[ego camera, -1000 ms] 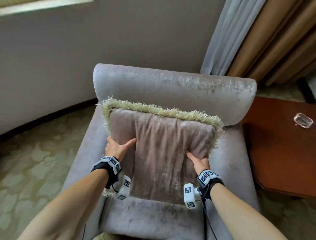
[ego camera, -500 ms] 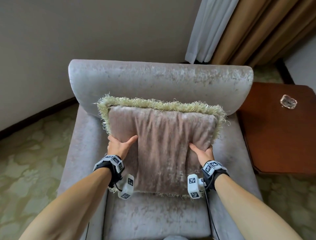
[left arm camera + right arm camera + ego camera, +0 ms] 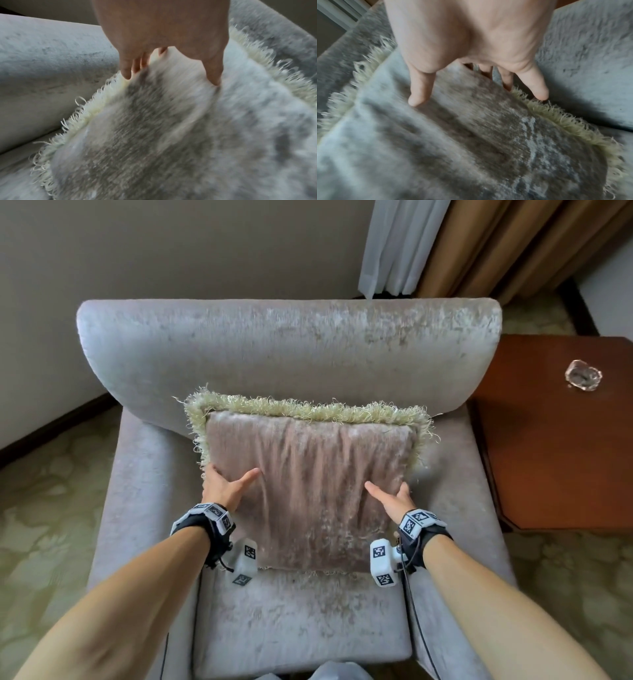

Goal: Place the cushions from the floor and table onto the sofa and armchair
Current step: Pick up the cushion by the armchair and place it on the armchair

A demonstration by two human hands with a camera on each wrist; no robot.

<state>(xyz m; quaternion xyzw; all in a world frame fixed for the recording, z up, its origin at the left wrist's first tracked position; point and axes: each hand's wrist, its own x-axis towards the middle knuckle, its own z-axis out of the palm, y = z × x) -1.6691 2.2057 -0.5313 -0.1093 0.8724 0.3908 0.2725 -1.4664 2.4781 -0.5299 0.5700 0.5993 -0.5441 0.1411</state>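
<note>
A mauve velvet cushion [image 3: 308, 474] with a pale green fringe stands on the seat of the grey velvet armchair [image 3: 274, 347], leaning against its backrest. My left hand [image 3: 226, 487] grips the cushion's left edge, with the thumb pressed into the front and the fingers behind the fringe [image 3: 82, 115]. My right hand [image 3: 390, 498] holds the right edge the same way. In the right wrist view its thumb [image 3: 418, 97] touches the front, and its fingers reach past the fringe [image 3: 556, 117]. The cushion's back is hidden.
A dark wooden side table [image 3: 548, 440] stands right of the armchair with a clear glass piece [image 3: 583, 378] on it. Curtains [image 3: 479, 241] hang behind at the right. A wall runs along the left. Patterned carpet [image 3: 41, 508] surrounds the chair.
The cushion has come down and back, so that it rests on the seat against the backrest. Both hands stayed on its side edges and moved with it.
</note>
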